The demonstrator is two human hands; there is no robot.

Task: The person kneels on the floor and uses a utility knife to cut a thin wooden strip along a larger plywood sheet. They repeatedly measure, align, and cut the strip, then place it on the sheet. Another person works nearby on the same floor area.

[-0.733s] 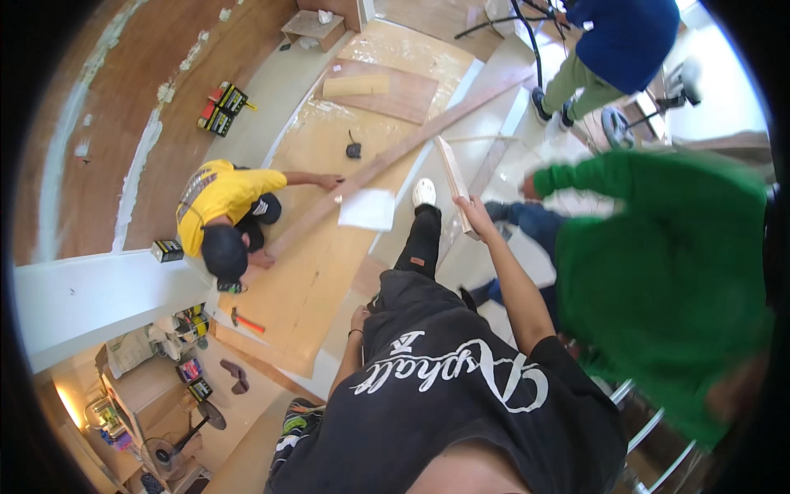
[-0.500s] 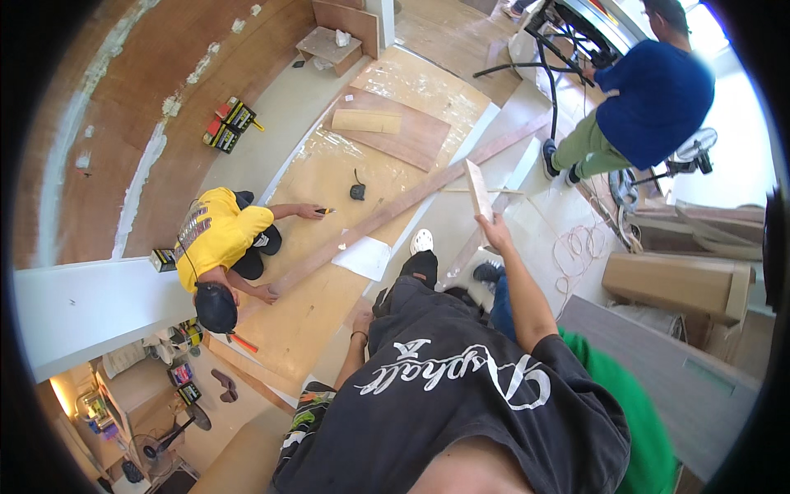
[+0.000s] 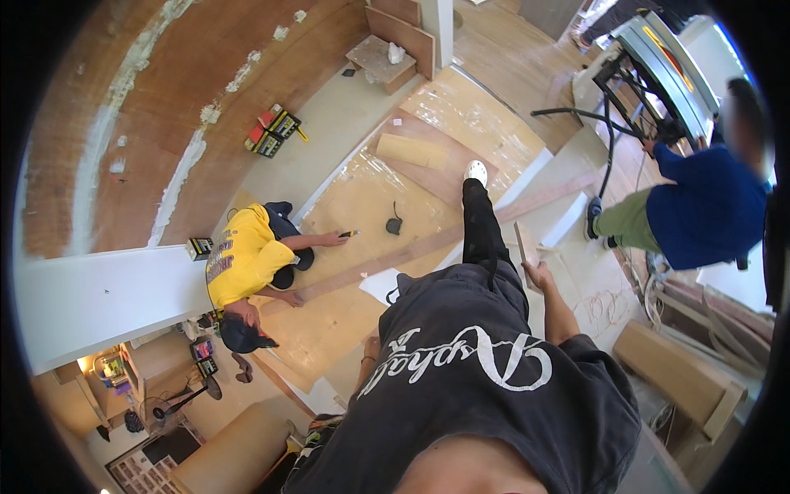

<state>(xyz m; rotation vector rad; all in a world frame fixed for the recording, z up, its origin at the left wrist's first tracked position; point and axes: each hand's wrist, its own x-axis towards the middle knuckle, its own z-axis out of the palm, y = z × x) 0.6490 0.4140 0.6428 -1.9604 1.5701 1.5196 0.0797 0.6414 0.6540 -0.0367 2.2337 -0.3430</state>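
Observation:
My right hand (image 3: 539,277) is closed round the lower end of a short, narrow wooden board (image 3: 524,247), which points up and away from me, seen nearly edge-on. Low at my left side hangs my left hand (image 3: 373,347), partly covered by my dark shirt; its fingers do not show clearly. One of my legs (image 3: 481,218) is stretched forward, its white shoe beside a light wood offcut (image 3: 411,151) on a brown panel. Beneath that leg runs a long reddish-brown wooden strip (image 3: 370,265) across the plywood sheets.
A crouching person in yellow (image 3: 243,255) touches the strip and holds a small yellow-and-black tool (image 3: 350,234). A black tape measure (image 3: 394,224) lies nearby. To the right, a person in blue (image 3: 699,206) stands at a machine on black legs (image 3: 609,123), near loose cables (image 3: 605,309) and a long box (image 3: 679,375).
I have stepped forward onto the plywood, so my leg now crosses the long strip. My right hand has drawn closer to my body with the board still in it.

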